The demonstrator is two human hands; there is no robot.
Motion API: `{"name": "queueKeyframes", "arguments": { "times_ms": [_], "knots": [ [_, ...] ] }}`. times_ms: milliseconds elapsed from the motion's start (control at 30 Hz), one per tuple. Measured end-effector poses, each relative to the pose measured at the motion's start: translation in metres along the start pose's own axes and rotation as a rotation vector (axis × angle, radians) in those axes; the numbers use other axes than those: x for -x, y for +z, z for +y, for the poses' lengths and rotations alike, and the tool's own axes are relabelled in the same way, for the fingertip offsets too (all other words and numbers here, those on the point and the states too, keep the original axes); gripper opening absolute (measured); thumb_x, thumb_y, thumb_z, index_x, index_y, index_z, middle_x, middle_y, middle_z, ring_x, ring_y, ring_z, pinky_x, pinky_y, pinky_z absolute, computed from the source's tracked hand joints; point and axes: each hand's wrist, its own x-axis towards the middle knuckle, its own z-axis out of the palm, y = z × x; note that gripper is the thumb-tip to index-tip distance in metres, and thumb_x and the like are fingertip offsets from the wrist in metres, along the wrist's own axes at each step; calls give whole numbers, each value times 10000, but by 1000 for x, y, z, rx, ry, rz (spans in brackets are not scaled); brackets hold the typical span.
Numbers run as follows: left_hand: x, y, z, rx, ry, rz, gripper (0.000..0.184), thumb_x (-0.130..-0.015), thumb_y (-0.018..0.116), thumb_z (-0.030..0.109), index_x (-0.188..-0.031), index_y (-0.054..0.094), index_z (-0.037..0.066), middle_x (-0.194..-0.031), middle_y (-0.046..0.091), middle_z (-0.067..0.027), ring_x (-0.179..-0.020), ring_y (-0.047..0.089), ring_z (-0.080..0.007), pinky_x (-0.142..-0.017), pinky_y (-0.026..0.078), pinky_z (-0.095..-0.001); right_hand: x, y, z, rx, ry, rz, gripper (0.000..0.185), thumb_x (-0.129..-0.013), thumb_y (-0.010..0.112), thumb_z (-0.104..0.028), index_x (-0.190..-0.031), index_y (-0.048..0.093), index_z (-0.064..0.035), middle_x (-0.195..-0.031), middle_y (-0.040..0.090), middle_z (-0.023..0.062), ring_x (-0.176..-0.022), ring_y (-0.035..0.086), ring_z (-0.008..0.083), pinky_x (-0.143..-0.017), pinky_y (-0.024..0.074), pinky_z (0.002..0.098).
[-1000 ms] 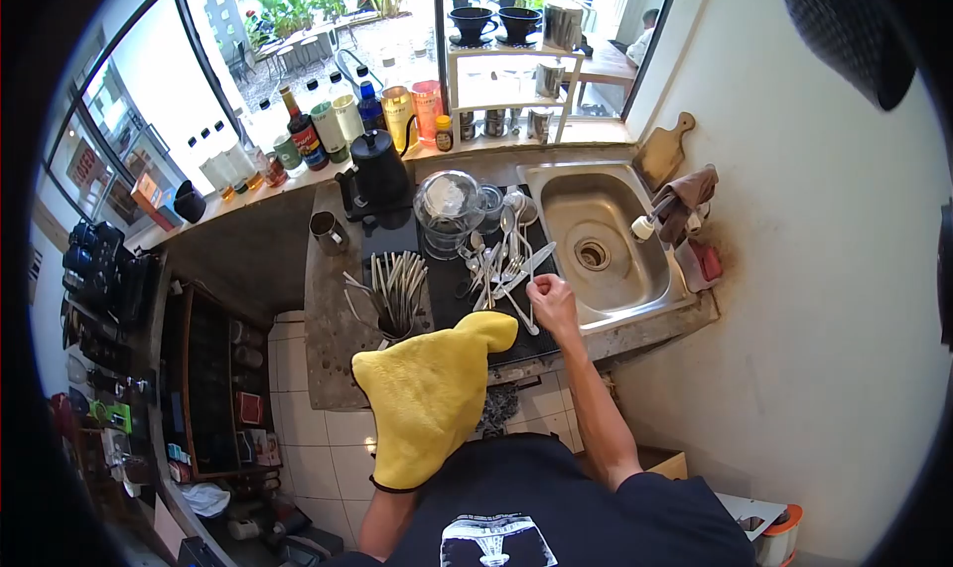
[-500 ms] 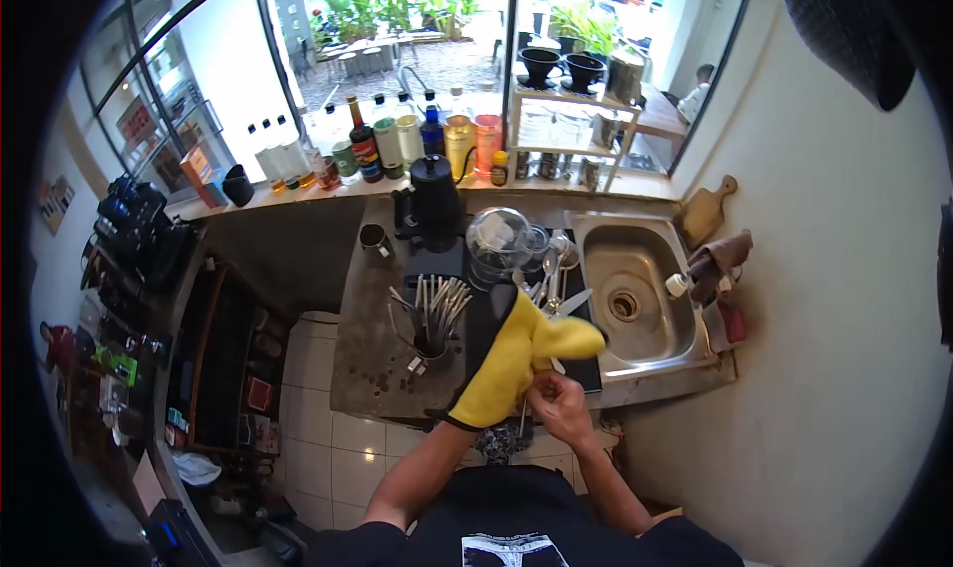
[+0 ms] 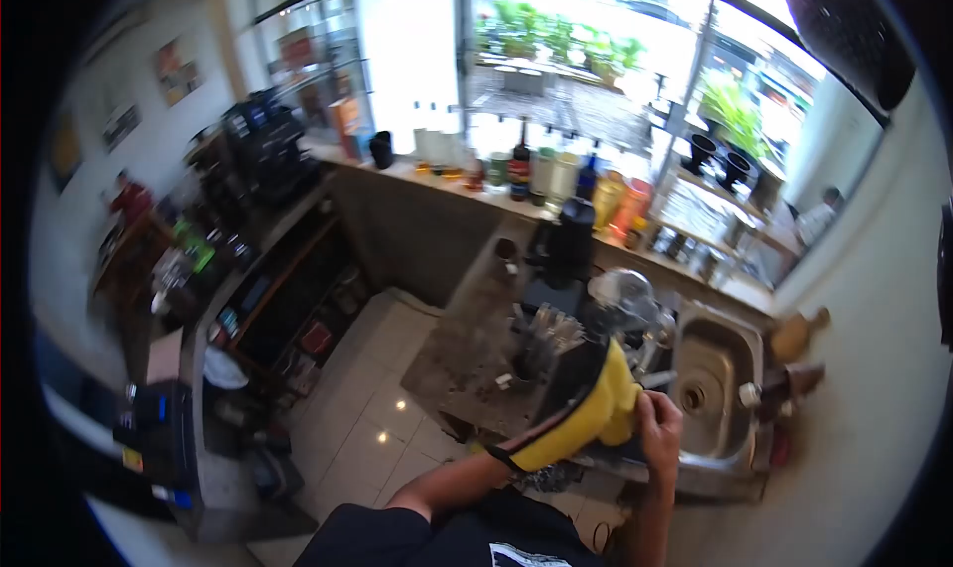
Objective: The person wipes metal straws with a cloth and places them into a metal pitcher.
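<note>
A yellow-and-black glove covers my left hand from the wrist up, over the front of the counter. Its fingers are hidden inside the glove and smeared by motion. Bare, my right hand is closed at the glove's right side, its fingertips pinching the yellow material. Just beyond the glove are a metal cup of straws, a clear glass vessel and a knife blade. The sink lies to the right of my right hand.
A black kettle stands at the back of the counter. Several bottles line the window sill. Black coffee drippers sit on a rack at the right. A wooden board leans beyond the sink. Tiled floor shows at the left.
My view has turned left, so the counter and sink appear farther right. My right hand has risen from below the glove to its right side.
</note>
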Motion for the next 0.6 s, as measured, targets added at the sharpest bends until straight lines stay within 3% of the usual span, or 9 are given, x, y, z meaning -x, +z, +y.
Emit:
{"name": "queueKeyframes", "arguments": {
  "times_ms": [33, 100, 167, 333, 500, 600],
  "knots": [
    [3, -1, -2, 28, -8, 12, 325, -876, 572, 164, -1151, 535, -6, -1071, 582, -201, -1020, 555, -331, -868, 441, -389, -6, 5, 2, 53, -129, 13, 176, -936, 601, -151, -988, 658, 7, -817, 615, 34, -777, 551, 70, -688, 455, 234],
    [7, -4, -5, 85, -22, 36, 324, -882, 568, 166, -1154, 535, -7, -1076, 583, -204, -1024, 558, -328, -868, 443, -389, -6, 21, -21, 176, -168, 69, 164, -929, 599, -129, -992, 657, 10, -876, 638, 47, -809, 566, 104, -739, 461, 252],
    [10, -10, -5, 142, -33, 62, 322, -887, 563, 168, -1156, 535, -8, -1081, 584, -206, -1028, 560, -325, -868, 445, -388, -19, 26, -2, 155, -301, -38, 172, -931, 591, -122, -992, 651, 26, -871, 646, 51, -798, 574, 131, -762, 462, 265],
    [19, -26, -2, 248, -66, 131, 318, -901, 551, 173, -1161, 536, -9, -1094, 587, -212, -1038, 566, -317, -867, 450, -387, -31, 43, 13, 99, -143, -252, 193, -958, 558, -130, -954, 631, 49, -829, 631, 46, -775, 548, 94, -735, 447, 245],
    [21, -35, 0, 375, -84, 247, 316, -914, 539, 179, -1166, 537, -11, -1107, 589, -218, -1048, 572, -310, -866, 454, -386, -29, 67, 6, -269, -196, -201, 203, -972, 560, -165, -1086, 586, 1, -976, 600, 28, -869, 541, 91, -776, 422, 219],
    [13, -27, 5, 689, 76, 586, 314, -922, 532, 182, -1170, 537, -12, -1115, 591, -222, -1054, 576, -306, -866, 457, -385, -30, 70, 7, -268, -195, -197, 224, -966, 552, -125, -1154, 554, -3, -953, 580, 14, -858, 534, 86, -769, 421, 214]
  ]
}}
